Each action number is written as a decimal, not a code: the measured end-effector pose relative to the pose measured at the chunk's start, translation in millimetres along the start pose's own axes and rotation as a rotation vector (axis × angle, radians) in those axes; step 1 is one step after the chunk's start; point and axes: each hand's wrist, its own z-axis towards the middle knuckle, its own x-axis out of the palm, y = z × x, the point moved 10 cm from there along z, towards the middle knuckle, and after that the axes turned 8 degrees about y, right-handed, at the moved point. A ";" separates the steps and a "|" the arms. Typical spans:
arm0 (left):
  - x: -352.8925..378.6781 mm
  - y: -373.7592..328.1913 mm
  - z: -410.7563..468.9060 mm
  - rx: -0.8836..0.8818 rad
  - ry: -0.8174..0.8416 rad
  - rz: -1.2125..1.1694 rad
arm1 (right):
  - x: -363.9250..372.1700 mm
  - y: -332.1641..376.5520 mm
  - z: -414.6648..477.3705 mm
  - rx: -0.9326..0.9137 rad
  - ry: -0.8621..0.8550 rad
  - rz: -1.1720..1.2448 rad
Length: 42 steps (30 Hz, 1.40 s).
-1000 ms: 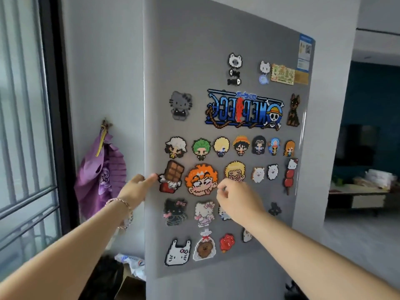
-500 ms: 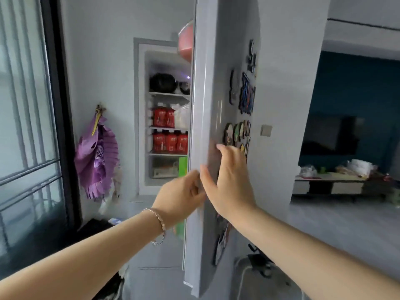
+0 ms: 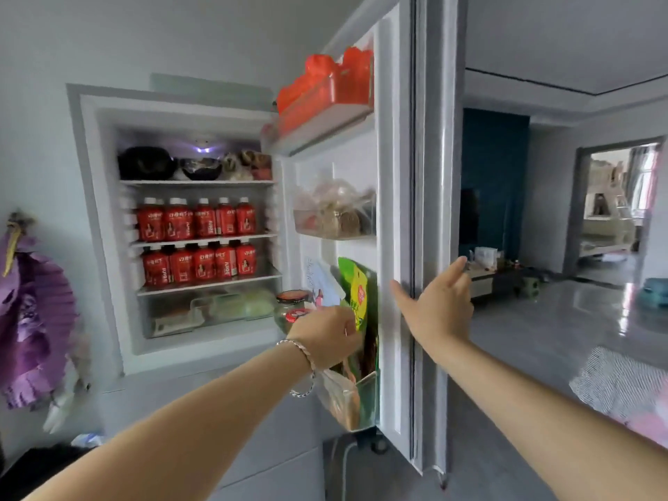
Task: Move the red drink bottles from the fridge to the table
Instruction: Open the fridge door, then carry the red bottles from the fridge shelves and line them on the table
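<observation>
The fridge (image 3: 101, 218) stands open. Several red drink bottles with white caps (image 3: 195, 220) line a middle shelf, and a second row of red bottles (image 3: 197, 263) fills the shelf below. The fridge door (image 3: 430, 175) is swung out to the right. My right hand (image 3: 437, 309) rests on the door's edge, thumb on the inner side and straight fingers on the outer side. My left hand (image 3: 325, 336), with a bracelet on the wrist, hovers in front of the lower door bin with loosely curled fingers, well right of and below the bottles.
Door bins hold an orange bag (image 3: 325, 88), bagged food (image 3: 336, 211), a jar (image 3: 291, 309) and green packets (image 3: 356, 294). Dark bowls (image 3: 148, 162) sit on the top shelf. A purple bag (image 3: 32, 320) hangs left. A low table (image 3: 484, 276) stands far right; striped cloth (image 3: 621, 385) lies near right.
The door has swung from nearly shut to wide open. My left hand let go of its edge and moved inside; my right hand followed the door edge rightward.
</observation>
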 end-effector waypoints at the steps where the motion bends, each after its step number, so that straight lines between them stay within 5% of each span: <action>1: -1.4 0.1 8.5 -0.023 -0.003 -0.024 | -2.7 -12.2 11.7 0.034 -0.004 0.014; 12: -11.0 29.9 72.6 -0.163 -0.017 0.045 | -16.9 -81.7 82.4 0.189 -0.038 0.139; 16: -10.2 57.8 78.8 -0.188 -0.019 0.022 | -22.6 -20.9 52.7 -0.210 -0.279 0.203; 18: -13.9 76.4 82.7 -0.210 -0.034 0.009 | 6.7 20.6 44.5 -0.362 -0.113 0.394; 21: -16.1 113.1 90.0 -0.274 -0.018 -0.014 | 74.0 70.1 48.7 -0.314 0.300 0.501; 29: -58.3 248.3 121.6 -0.390 0.047 0.100 | 261.7 162.3 68.5 -0.270 1.018 0.105; 35: -139.7 376.2 161.8 -0.455 -0.079 0.285 | 387.3 244.0 132.8 -0.291 1.058 0.058; 42: -197.6 466.9 211.3 -0.444 -0.345 0.211 | 467.0 317.0 228.7 -0.403 0.800 0.095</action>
